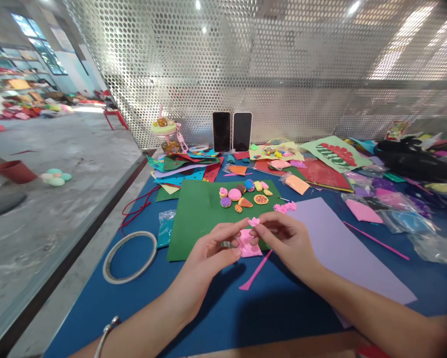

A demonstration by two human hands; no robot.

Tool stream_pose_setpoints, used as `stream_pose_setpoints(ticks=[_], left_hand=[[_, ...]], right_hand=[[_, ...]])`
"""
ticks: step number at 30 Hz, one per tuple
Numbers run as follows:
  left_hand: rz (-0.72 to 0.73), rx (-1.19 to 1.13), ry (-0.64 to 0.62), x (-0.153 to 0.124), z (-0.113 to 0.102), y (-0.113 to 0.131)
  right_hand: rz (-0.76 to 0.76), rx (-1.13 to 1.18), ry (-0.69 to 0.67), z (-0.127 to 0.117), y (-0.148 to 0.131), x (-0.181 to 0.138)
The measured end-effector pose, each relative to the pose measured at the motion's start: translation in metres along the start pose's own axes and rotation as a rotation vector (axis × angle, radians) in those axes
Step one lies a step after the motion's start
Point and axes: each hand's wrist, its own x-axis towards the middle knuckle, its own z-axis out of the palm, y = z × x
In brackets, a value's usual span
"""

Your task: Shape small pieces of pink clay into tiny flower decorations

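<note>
Between the thumb and fingertips of my right hand point(288, 238) is a small pink flower-shaped piece point(254, 222) with a frilly edge. My left hand point(208, 251) reaches in from the left, its index fingertip at the flower and its thumb apart below. Behind and under the fingers shows a flat pink piece point(250, 249); whether the left thumb touches it I cannot tell. Just past my right fingers lies a ruffled pink strip point(285, 207). Several miniature foods, such as a small pizza point(261, 199), lie on the green sheet point(197, 214).
A tape roll point(106, 263) and a teal packet point(165, 232) lie at left. A lilac sheet point(335, 243) extends under my right forearm. Two phones point(222, 132) stand against the perforated metal panel point(283, 59). Clear bags point(402, 219) and coloured sheets crowd the back and right.
</note>
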Motion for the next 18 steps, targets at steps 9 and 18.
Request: stream_pose_setpoints(ticks=[9, 18], left_hand=[[-0.027, -0.023, -0.023, -0.001, 0.002, 0.002], [0.142, 0.461, 0.049, 0.003, -0.006, 0.012]], right_hand=[[0.023, -0.017, 0.009, 0.001, 0.0, 0.001], [0.073, -0.01, 0.006, -0.004, -0.002, 0.004]])
